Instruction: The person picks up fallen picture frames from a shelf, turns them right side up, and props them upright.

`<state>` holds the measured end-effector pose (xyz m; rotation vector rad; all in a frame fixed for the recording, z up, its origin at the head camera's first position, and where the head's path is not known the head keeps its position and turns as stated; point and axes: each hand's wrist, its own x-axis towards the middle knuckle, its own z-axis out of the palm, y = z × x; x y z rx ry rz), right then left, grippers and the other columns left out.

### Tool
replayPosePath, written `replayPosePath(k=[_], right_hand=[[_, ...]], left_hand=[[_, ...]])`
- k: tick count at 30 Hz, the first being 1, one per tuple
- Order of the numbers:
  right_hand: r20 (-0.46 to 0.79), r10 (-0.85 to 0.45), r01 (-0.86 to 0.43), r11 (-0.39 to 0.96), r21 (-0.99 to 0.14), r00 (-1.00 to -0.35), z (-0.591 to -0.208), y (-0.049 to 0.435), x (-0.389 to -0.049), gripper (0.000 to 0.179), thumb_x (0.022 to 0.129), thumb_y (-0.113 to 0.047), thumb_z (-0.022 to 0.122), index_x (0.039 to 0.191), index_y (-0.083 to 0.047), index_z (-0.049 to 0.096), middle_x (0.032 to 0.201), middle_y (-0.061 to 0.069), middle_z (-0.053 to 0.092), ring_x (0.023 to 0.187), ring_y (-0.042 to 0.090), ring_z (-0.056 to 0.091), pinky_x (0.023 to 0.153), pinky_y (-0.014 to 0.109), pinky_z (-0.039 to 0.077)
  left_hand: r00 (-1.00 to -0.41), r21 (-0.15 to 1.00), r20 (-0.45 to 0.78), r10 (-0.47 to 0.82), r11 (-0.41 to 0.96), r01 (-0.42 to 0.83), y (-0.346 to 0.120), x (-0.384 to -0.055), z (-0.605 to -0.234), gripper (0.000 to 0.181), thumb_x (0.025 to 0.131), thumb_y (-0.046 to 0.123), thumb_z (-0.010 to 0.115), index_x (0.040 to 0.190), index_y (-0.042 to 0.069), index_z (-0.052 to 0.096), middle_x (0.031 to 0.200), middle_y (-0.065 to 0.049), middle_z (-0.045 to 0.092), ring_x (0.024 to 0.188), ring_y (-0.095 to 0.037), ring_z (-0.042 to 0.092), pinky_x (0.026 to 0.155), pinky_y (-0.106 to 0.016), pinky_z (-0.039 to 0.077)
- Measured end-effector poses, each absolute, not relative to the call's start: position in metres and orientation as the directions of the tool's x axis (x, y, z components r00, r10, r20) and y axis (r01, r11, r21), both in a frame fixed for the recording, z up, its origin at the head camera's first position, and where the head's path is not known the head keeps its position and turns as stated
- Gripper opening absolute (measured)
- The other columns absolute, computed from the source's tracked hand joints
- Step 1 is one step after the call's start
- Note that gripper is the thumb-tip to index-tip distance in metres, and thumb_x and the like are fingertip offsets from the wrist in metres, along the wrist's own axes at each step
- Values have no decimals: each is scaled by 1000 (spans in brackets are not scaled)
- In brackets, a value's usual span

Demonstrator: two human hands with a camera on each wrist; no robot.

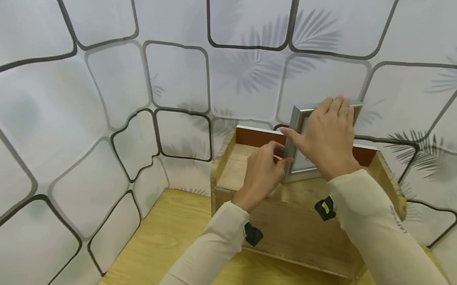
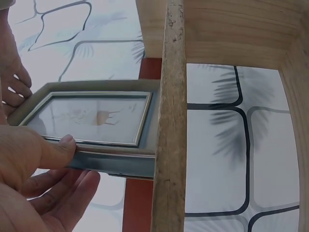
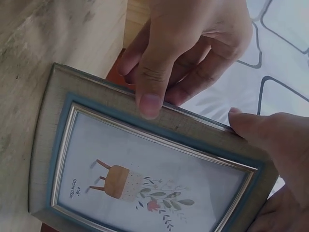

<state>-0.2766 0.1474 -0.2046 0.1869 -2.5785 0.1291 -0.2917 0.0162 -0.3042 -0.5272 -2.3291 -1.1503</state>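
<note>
A silver-grey picture frame (image 1: pixel 299 166) stands upright, slightly turned, on the upper board of a small wooden shelf unit (image 1: pixel 304 231). Behind its glass is a print (image 3: pixel 145 179) of a little chair-like stand with leaves and a pink flower. My left hand (image 1: pixel 262 175) pinches the frame's left side, thumb on the front and fingers round behind. From above, my right hand (image 1: pixel 330 138) grips the upper part, its fingers over the top edge and its thumb at the left edge. In the left wrist view, the shelf's front edge (image 2: pixel 169 121) hides the frame's bottom end.
The shelf unit has raised side panels (image 1: pixel 388 180) and a reddish-brown strip (image 1: pixel 256 138) along the back. It stands on a yellow wood-grain table (image 1: pixel 169 233), close to patterned wall covering (image 1: pixel 246 85) behind and at the left. Dark wrist cameras (image 1: pixel 253 234) sit under both sleeves.
</note>
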Motion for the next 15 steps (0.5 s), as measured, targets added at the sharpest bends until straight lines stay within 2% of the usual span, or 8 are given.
replayPosePath(k=[11, 15], right_hand=[[464, -137, -192, 979, -73, -875, -197, 151, -275, 108, 91, -51, 69, 140, 32, 20, 146, 52, 23, 141, 62, 21, 118, 62, 18], [463, -145, -219, 969, -111, -874, -196, 151, -274, 102, 91, -46, 71, 138, 32, 26, 143, 51, 30, 138, 62, 26, 116, 62, 22]], left_hand=[[-791, 608, 599, 126, 571, 551, 20, -287, -302, 21, 93, 21, 76, 105, 5, 71, 92, -4, 75, 74, -11, 69, 70, -26, 53], [-786, 602, 606, 126, 573, 556, 21, -286, -303, 23, 91, 22, 78, 104, 5, 71, 90, -4, 75, 73, -10, 69, 68, -24, 53]])
